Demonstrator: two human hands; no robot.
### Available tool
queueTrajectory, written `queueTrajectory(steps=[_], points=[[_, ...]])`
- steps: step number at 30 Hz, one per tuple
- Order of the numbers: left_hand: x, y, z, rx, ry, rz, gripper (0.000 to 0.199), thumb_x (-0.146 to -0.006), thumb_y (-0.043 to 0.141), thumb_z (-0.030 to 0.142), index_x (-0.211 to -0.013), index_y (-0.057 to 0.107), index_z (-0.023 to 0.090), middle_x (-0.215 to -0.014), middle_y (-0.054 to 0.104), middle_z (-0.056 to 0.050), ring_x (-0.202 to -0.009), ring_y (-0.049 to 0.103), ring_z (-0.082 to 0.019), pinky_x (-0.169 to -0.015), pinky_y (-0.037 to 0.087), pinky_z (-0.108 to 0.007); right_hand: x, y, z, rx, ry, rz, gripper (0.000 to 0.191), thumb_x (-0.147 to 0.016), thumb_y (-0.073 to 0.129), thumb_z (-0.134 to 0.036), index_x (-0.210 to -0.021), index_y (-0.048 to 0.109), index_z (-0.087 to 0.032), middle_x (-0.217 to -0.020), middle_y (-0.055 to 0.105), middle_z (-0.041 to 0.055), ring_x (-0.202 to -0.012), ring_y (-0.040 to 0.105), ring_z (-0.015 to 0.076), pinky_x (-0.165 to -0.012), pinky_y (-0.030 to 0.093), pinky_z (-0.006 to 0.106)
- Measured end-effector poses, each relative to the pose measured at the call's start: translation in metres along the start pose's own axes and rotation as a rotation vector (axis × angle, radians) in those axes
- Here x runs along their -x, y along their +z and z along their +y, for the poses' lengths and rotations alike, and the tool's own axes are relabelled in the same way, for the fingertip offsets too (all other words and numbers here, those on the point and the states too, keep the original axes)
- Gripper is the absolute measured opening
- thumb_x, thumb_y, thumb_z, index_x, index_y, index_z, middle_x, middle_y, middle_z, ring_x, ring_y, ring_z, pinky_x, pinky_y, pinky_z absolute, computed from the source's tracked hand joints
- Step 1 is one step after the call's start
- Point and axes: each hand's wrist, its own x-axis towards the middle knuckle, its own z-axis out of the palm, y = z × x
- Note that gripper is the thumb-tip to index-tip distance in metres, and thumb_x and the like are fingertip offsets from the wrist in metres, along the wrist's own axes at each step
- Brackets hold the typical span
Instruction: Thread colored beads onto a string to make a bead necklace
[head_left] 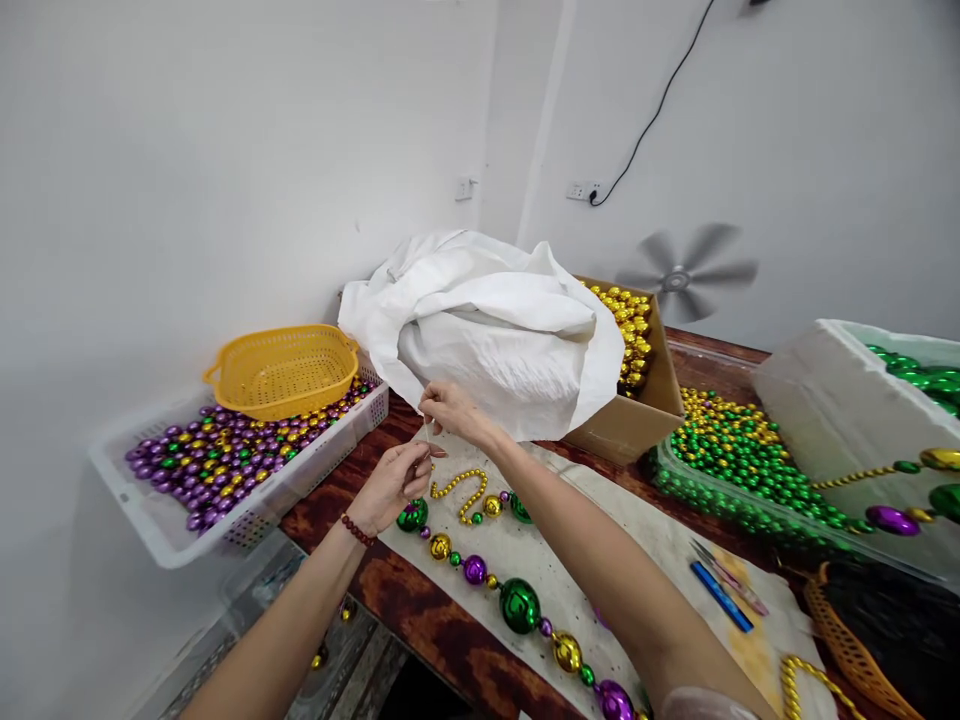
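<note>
My left hand (391, 486), with a dark red bead bracelet (358, 531) at the wrist, is closed in a pinch. Just above it my right hand (455, 412) pinches too, and a thin pale string (428, 432) runs between the fingers of both. Below the hands a strand of shiny round beads lies on the pale cloth (622, 510), with a large green bead (520, 605), a purple bead (475, 570) and a gold bead (567, 652). A thin chain of small gold beads (469, 475) curls near the fingers. The right forearm covers part of the cloth.
A white crate (161, 555) of mixed beads stands left, a yellow basket (281, 370) on top. Behind are a white sack (495, 350) and a cardboard box (619, 430) of gold beads. Right lie a clear bin (750, 520), scissors (731, 578) and a blue tool (721, 596).
</note>
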Motion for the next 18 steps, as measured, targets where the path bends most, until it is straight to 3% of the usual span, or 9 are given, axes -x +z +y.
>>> queueTrajectory(steps=[4, 9, 11, 13, 15, 18], points=[[-0.002, -0.002, 0.000, -0.022, 0.038, 0.063, 0.040, -0.068, 0.085, 0.045, -0.075, 0.066, 0.010, -0.053, 0.041, 0.009, -0.037, 0.026, 0.002, -0.041, 0.014, -0.018, 0.006, 0.005, 0.013, -0.098, 0.053, -0.046, 0.018, -0.092, 0.052, -0.016, -0.074, 0.053, -0.017, -0.064, 0.065, -0.0009, -0.051, 0.060, 0.0087, -0.048, 0.045, 0.017], [-0.008, -0.008, 0.003, -0.008, 0.019, 0.112, 0.040, -0.066, 0.085, 0.042, -0.066, 0.058, 0.012, -0.053, 0.046, 0.007, -0.036, 0.028, 0.001, -0.039, 0.014, -0.018, 0.032, -0.007, 0.035, -0.136, 0.060, -0.339, 0.027, -0.088, 0.067, -0.042, -0.095, 0.067, -0.016, -0.078, 0.070, 0.0018, -0.058, 0.065, 0.0101, -0.051, 0.047, 0.017], [-0.010, -0.010, 0.003, -0.020, 0.000, 0.125, 0.038, -0.067, 0.083, 0.041, -0.068, 0.060, 0.012, -0.053, 0.047, 0.006, -0.035, 0.028, 0.001, -0.039, 0.013, -0.019, 0.038, -0.008, 0.044, -0.054, 0.025, -0.279, 0.031, -0.087, 0.069, -0.043, -0.100, 0.068, -0.016, -0.073, 0.067, -0.0003, -0.051, 0.059, 0.0091, -0.048, 0.044, 0.019], [-0.012, -0.010, 0.001, -0.025, -0.022, 0.133, 0.035, -0.068, 0.082, 0.040, -0.070, 0.061, 0.011, -0.054, 0.049, 0.006, -0.034, 0.029, 0.000, -0.039, 0.012, -0.019, 0.041, -0.005, 0.050, 0.085, -0.075, -0.130, 0.023, -0.088, 0.068, -0.037, -0.096, 0.070, -0.016, -0.068, 0.065, -0.0019, -0.052, 0.056, 0.0098, -0.053, 0.043, 0.021], [-0.014, -0.009, -0.002, -0.028, -0.039, 0.136, 0.033, -0.069, 0.081, 0.038, -0.070, 0.061, 0.012, -0.054, 0.050, 0.005, -0.034, 0.030, 0.000, -0.039, 0.011, -0.019, 0.043, 0.001, 0.052, 0.187, -0.170, -0.031, 0.008, -0.088, 0.067, -0.025, -0.088, 0.071, -0.018, -0.072, 0.067, -0.0007, -0.066, 0.060, 0.0129, -0.065, 0.044, 0.023], [-0.014, -0.009, -0.005, -0.059, -0.057, 0.153, 0.032, -0.070, 0.080, 0.039, -0.071, 0.065, 0.010, -0.053, 0.049, 0.005, -0.034, 0.031, -0.001, -0.039, 0.013, -0.019, 0.046, 0.006, 0.051, 0.222, -0.200, 0.048, 0.014, -0.087, 0.061, -0.014, -0.076, 0.067, -0.020, -0.082, 0.069, 0.0023, -0.084, 0.062, 0.0172, -0.078, 0.041, 0.027]])
